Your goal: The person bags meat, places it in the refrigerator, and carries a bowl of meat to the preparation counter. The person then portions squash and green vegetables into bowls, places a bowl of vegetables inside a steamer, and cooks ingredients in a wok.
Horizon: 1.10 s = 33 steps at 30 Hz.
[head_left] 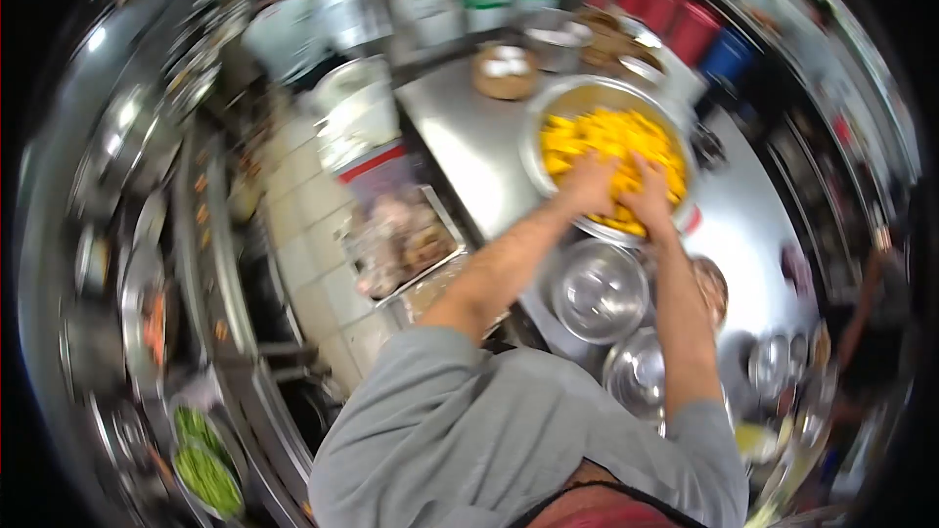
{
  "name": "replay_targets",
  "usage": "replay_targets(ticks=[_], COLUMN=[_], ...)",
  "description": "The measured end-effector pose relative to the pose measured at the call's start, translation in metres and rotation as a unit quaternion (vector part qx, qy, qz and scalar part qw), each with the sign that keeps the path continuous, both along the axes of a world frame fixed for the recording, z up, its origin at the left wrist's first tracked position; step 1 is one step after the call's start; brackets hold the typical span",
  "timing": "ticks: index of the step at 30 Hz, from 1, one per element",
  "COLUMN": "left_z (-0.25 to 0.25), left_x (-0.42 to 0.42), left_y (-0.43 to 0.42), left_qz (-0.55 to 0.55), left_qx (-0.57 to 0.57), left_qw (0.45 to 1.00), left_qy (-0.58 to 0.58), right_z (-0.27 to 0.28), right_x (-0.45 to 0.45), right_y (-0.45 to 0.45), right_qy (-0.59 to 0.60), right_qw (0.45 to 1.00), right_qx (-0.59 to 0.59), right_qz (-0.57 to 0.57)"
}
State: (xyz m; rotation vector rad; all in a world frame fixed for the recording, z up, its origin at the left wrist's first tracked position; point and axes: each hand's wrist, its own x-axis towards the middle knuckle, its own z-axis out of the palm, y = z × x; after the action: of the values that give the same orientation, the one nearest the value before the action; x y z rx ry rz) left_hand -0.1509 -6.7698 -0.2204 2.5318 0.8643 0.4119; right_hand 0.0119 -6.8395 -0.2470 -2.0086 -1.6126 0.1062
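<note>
A large metal bowl stands on the steel table and holds many yellow pieces. Both of my hands reach into it. My left hand rests at the near left of the yellow pieces, its fingers blurred and partly sunk among them. To its right, my right hand is in the same heap, with fingertips pointing away from me. Whether either hand grips any pieces is too blurred to tell. Just below the large bowl is an empty steel bowl, and a second steel bowl sits nearer to me.
A basket with white items is at the table's far left. A tray of wrapped food lies beside the table. Green vegetables are at lower left. Another person's arm shows at the right edge.
</note>
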Motion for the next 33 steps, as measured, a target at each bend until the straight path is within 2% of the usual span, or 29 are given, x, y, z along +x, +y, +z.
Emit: replay_targets(ticks=[2, 4, 5, 7, 17, 20, 22, 23, 24, 26, 28, 30, 32, 33], left_z=[0.003, 0.000, -0.001, 0.002, 0.009, 0.013, 0.018, 0.020, 0.024, 0.032, 0.033, 0.031, 0.035, 0.043], left_x=[0.003, 0.009, 0.009, 0.009, 0.018, 0.029, 0.034, 0.036, 0.037, 0.041, 0.044, 0.044, 0.039, 0.033], left_y=[0.005, 0.009, 0.005, 0.007, 0.001, 0.000, -0.002, -0.004, -0.005, -0.006, -0.003, -0.005, -0.010, -0.016], left_qz=[0.013, 0.020, 0.006, 0.021, -0.009, -0.008, -0.012, -0.016, -0.009, -0.004, -0.018, -0.027, -0.029, -0.030], left_qx=[-0.075, -0.087, -0.089, -0.111, -0.088, -0.088, -0.079, -0.081, -0.091, -0.102, -0.081, -0.062, -0.067, -0.072], left_qw=[0.996, 0.994, 0.994, 0.989, 0.981, 0.975, 0.981, 0.981, 0.977, 0.972, 0.969, 0.967, 0.967, 0.968], left_qy=[-0.044, -0.069, -0.066, -0.091, -0.174, -0.203, -0.176, -0.174, -0.195, -0.212, -0.233, -0.246, -0.245, -0.240], right_z=[0.018, 0.027, 0.022, 0.016, 0.043, 0.045, 0.050, 0.051, 0.053, 0.057, 0.058, 0.052, 0.047, 0.062], right_x=[-0.017, -0.022, -0.019, -0.015, -0.015, -0.013, -0.011, -0.011, -0.011, -0.012, -0.013, -0.012, -0.008, -0.018], right_y=[-0.004, -0.002, -0.003, 0.004, 0.003, 0.004, 0.003, 0.004, 0.005, 0.009, 0.008, 0.010, 0.008, -0.002], right_qy=[-0.014, 0.074, 0.077, 0.102, 0.220, 0.290, 0.388, 0.316, 0.316, 0.265, 0.258, 0.352, 0.303, 0.295], right_qw=[0.999, 0.996, 0.995, 0.994, 0.974, 0.954, 0.920, 0.946, 0.945, 0.952, 0.951, 0.922, 0.939, 0.940], right_qx=[-0.008, -0.024, -0.025, 0.042, 0.049, 0.067, 0.023, 0.063, 0.064, 0.144, 0.150, 0.138, 0.137, 0.152], right_qz=[-0.044, -0.042, -0.057, -0.007, 0.002, -0.030, -0.050, -0.045, -0.049, -0.061, -0.076, -0.081, -0.089, -0.074])
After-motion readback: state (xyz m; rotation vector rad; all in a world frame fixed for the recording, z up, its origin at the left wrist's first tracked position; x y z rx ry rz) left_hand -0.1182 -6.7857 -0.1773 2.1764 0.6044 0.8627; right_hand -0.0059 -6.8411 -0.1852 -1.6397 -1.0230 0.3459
